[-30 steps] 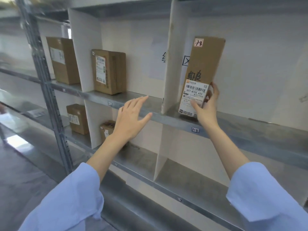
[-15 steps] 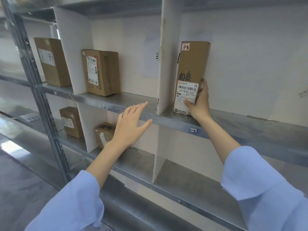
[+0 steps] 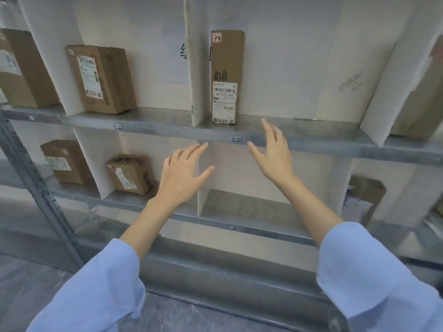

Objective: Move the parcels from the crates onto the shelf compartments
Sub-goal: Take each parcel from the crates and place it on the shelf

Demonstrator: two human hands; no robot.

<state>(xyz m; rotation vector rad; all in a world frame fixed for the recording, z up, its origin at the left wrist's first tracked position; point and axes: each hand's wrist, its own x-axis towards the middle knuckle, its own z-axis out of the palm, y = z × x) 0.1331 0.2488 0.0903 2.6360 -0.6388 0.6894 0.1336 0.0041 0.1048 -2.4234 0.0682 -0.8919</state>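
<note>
A tall narrow cardboard parcel (image 3: 226, 75) with a white shipping label stands upright on the metal shelf (image 3: 299, 135), in the compartment tagged 1-3, against a white divider (image 3: 195, 68). My right hand (image 3: 273, 154) hovers open just below and right of the parcel, apart from it, fingers straight. My left hand (image 3: 183, 174) is open too, held in front of the lower shelf level with fingers spread. Neither hand holds anything.
Other brown parcels stand in neighbouring compartments: one upper left (image 3: 103, 79), one at the far left (image 3: 21, 68), two on the lower shelf (image 3: 129, 173) (image 3: 64, 161), and some at the right (image 3: 422, 101). A grey upright post (image 3: 40, 188) frames the rack.
My right hand has let go of the tall parcel and drawn back down to the right. The parcel now stands alone on the shelf. The view has shifted right.
</note>
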